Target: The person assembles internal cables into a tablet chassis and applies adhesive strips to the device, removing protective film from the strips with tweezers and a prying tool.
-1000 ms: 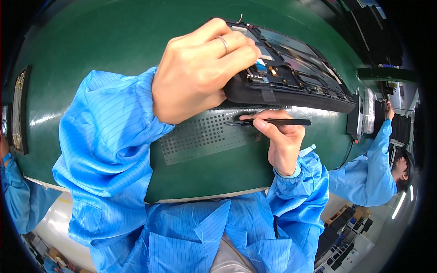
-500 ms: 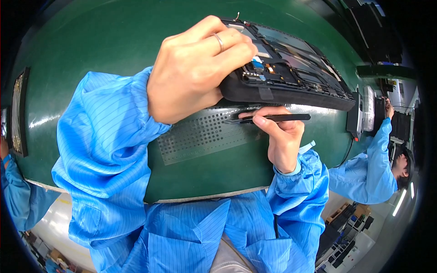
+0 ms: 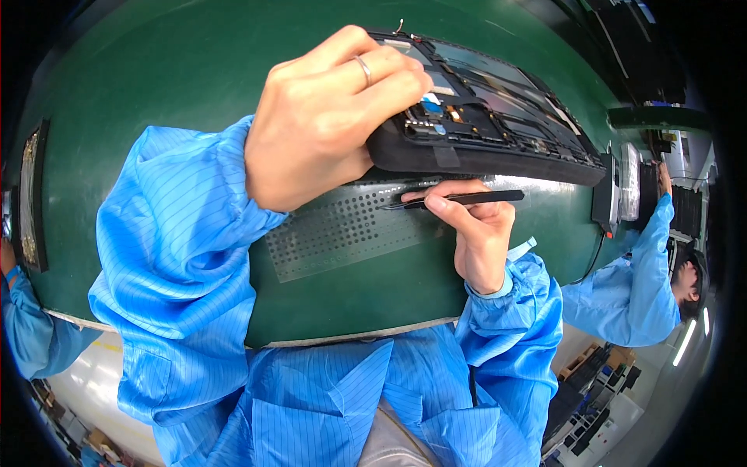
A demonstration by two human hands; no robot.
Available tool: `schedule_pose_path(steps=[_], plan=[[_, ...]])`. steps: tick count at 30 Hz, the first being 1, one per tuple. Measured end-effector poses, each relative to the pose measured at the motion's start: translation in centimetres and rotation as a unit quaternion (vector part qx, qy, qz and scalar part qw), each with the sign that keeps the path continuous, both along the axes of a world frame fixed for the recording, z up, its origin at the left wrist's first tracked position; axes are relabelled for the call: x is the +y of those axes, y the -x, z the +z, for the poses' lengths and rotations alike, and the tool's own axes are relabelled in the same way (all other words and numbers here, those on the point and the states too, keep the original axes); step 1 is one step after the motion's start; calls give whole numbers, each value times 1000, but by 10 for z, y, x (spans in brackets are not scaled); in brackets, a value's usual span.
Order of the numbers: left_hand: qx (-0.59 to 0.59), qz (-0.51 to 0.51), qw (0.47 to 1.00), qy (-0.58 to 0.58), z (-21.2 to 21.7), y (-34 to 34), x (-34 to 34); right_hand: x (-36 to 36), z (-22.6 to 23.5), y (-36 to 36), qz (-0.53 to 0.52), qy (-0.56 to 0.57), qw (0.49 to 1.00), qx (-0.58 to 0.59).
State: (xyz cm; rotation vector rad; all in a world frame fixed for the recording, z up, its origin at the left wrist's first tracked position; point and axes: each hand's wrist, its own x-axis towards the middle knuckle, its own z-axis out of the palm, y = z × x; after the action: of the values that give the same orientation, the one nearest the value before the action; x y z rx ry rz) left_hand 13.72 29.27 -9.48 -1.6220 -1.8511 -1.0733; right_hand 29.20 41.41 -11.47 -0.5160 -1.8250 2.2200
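My left hand (image 3: 327,113), with a ring on one finger, grips the left end of a black tablet-like device housing (image 3: 498,105). The housing is tilted, and its inner side shows circuit parts, small flex cables and dark flat panels. My left thumb is partly hidden behind its edge. Just below the housing, my right hand (image 3: 478,229) is closed around black tweezers (image 3: 482,198), their tips pointing left. Under the tips lies a clear sheet of black dots (image 3: 334,233) on the green table (image 3: 373,300); the housing and my hands cover part of it.
A dark frame-like tray (image 3: 33,194) lies at the table's left edge. A black device with a cable (image 3: 605,198) stands at the right, beside clear plastic packaging (image 3: 629,183). A co-worker in blue (image 3: 630,288) sits at the right; another person's blue sleeve (image 3: 39,331) shows at the left.
My left hand and the housing have shifted slightly to the left. My right hand with the tweezers has moved a little left and up. Both grips stay the same.
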Motion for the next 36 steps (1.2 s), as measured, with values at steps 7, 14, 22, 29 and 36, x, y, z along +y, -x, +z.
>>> schedule_pose_path(steps=[7,14,22,29,36], plan=[[3,-8,1000,2,2,0,4,11,0,2,-10,100,995,-9],[5,-13,1000,20,4,3,12,10,22,-12,9,117,993,22],[-5,-22,999,22,16,-1,13,28,76,-6,-99,-57,949,294],[-46,-6,996,72,30,-6,16,48,82,4,-160,-145,943,253],[-71,1,995,75,29,-6,26,60,75,4,-197,-112,948,223]])
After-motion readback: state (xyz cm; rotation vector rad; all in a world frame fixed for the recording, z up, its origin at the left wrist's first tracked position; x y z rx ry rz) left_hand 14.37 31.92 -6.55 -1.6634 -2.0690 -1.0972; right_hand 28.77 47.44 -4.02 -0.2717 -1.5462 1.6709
